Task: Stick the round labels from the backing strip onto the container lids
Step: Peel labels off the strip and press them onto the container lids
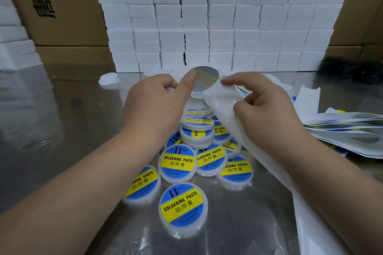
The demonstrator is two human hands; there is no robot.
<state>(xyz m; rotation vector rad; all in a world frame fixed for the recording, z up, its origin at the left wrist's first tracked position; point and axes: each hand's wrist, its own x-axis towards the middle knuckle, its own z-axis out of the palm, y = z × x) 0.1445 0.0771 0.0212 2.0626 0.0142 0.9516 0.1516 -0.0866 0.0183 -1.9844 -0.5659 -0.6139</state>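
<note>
My left hand (159, 103) holds a round label (207, 77) on its raised index fingertip, grey adhesive side toward me. My right hand (263, 107) grips the white backing strip (222, 107), which trails down past my right forearm. The label's lower right edge meets the strip's top end. A pile of round white containers with blue and yellow "SOLDERING PASTE" labels (183, 208) lies on the steel table below my hands. An unlabelled white lid (198, 95) shows just under the raised label, partly hidden.
A wall of white boxes (217, 24) stands at the back of the steel table (62, 122). Cardboard cartons (58, 5) stand behind on the left. Sheets of labels and used strips (348, 128) lie at the right. A loose white lid (108, 79) sits at the back left.
</note>
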